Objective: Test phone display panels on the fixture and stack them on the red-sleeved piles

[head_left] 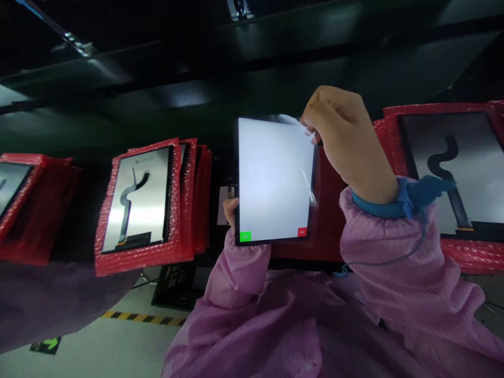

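Observation:
A lit white display panel (pixel 273 181) stands tilted up in the middle, with a green box at its lower left corner and a red box at its lower right. My left hand (pixel 230 211) holds its lower left edge; only a thumb shows, and the other fingers are behind the panel. At the top right corner my right hand (pixel 334 128) pinches a clear film (pixel 289 120), which is lifted along the top edge. A blue wrist strap (pixel 380 208) with a cord circles my right wrist.
Stacks of panels in red bubble wrap lie to the left (pixel 137 199), at the far left (pixel 11 189) and to the right (pixel 460 168). A red surface (pixel 328 210) lies behind the lit panel. A purple sleeve is at the lower left.

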A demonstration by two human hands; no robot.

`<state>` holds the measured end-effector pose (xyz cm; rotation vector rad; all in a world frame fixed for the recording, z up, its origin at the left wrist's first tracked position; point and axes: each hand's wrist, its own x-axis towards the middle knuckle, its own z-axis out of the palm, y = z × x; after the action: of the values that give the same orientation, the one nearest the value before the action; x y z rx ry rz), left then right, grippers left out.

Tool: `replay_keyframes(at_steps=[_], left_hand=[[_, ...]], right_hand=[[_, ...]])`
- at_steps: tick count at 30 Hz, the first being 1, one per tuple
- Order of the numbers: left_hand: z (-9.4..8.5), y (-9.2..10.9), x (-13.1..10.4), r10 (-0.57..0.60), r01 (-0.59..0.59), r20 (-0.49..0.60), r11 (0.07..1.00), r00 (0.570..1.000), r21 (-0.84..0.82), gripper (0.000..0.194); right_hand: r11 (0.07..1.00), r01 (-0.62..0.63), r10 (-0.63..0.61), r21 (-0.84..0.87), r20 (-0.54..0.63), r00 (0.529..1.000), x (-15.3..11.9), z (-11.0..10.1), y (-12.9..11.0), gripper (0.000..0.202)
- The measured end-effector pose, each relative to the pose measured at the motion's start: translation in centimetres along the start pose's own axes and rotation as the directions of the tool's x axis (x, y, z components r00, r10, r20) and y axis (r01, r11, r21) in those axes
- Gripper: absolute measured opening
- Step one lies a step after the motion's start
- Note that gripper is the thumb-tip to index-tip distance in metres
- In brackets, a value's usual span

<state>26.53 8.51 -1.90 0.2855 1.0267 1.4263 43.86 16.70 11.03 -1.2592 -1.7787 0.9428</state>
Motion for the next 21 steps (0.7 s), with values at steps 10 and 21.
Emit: replay_keyframes(at_steps=[10, 21], left_hand=[[0.7, -0.2, 0.0, 0.113, -0.102, 0.083, 0.987, 0.990, -0.122, 0.051], [1.1, 1.3, -0.9, -0.012, 0.081, 0.256, 0.962, 0.967, -0.261, 0.068]], right_hand=[[0.864, 0.361, -0.319, -0.350, 0.173, 0.932, -0.9, -1.3, -0.6, 0.034], [0.642, 0.467, -0.363, -0.608, 0.296, 0.884, -1.8, -5.6, 1.4, 0.015]])
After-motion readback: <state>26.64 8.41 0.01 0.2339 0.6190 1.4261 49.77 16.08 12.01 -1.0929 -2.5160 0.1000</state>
